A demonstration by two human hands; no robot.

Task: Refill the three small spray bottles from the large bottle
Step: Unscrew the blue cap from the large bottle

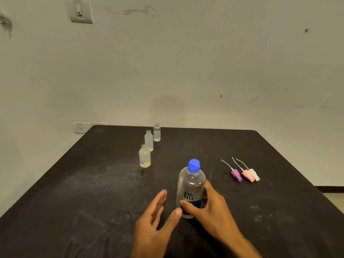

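Black table point(93, 183) bears clear, blue-capped large bottle point(191, 190), upright.

The large clear bottle point(191, 190), blue-capped and labelled "re-nu", stood upright near the table's front. Three small uncapped spray bottles point(149, 146) stood in a diagonal row behind-left; their three pump heads point(244, 174) lay grouped at right

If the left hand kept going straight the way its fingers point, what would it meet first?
The left hand is open, fingers pointing up-table and slightly right, just left of the large bottle. It would probably pass that bottle and first meet the nearest small spray bottle, though depth is hard to judge.
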